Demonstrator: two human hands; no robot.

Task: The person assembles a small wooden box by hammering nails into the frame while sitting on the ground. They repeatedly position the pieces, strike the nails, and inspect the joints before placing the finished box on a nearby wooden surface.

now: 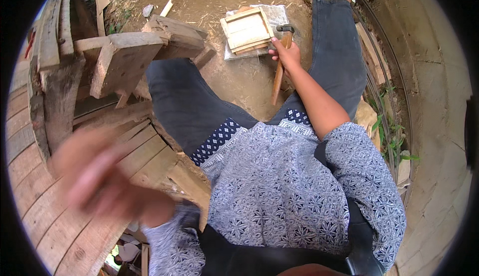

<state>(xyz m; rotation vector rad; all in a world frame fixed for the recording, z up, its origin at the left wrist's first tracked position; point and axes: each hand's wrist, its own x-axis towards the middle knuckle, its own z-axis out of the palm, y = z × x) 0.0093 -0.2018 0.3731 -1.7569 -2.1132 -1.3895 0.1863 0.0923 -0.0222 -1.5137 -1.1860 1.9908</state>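
My right hand (288, 57) is closed around a hammer (277, 85) with a wooden handle and a dark metal head. The hammer head lies up beside a small, pale wooden frame (247, 30) that has a boarded panel inside its raised strips. My thumb is close to the frame's right corner; whether it touches cannot be made out. Under the frame is a whitish flat slab (280, 15) on the dirt ground. On the left, my left hand (97, 176) is raised over wooden planks, badly smeared by motion, so its fingers and anything in them cannot be made out.
A rough timber bench (129, 39) stands at the left, beside a plank surface (55, 216). Wood offcuts and shavings litter the dirt ahead. A concrete wall (429, 126) runs along the right, with thin rods at its foot. My bent legs flank the frame.
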